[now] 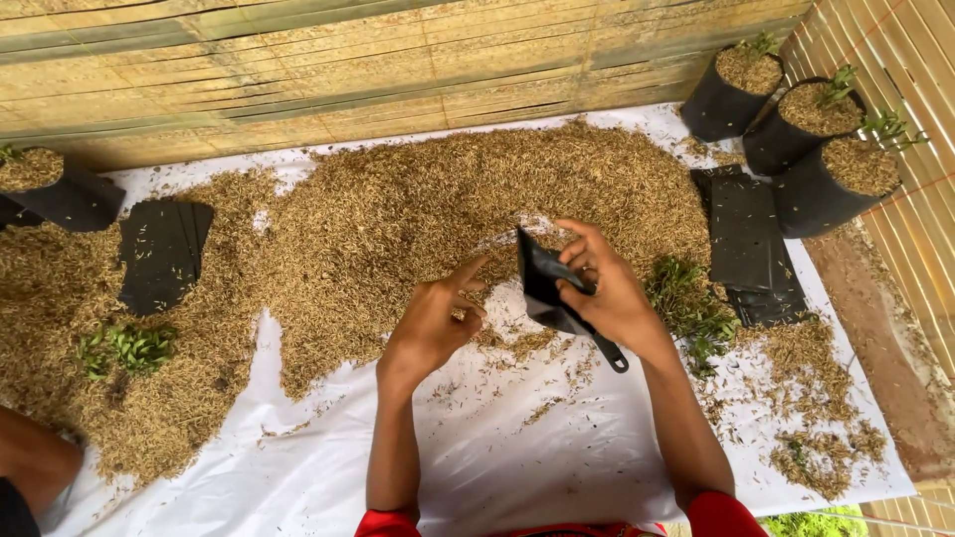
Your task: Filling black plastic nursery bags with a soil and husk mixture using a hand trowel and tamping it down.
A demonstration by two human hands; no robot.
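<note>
My right hand (605,288) grips a flat black plastic nursery bag (544,286), held upright above the white sheet (517,447). My left hand (434,323) hovers just left of the bag, index finger pointing toward its top edge, holding nothing. A wide heap of brown rice husk (418,219) lies right behind both hands. A bunch of small green seedlings (691,303) rests on the sheet beside my right wrist.
Three filled black bags with seedlings (806,124) stand at the far right by a bamboo wall. Stacks of flat black bags lie at the right (751,249) and left (162,254). More seedlings (124,348) lie on the husk at left. Another person's limb (35,457) shows at bottom left.
</note>
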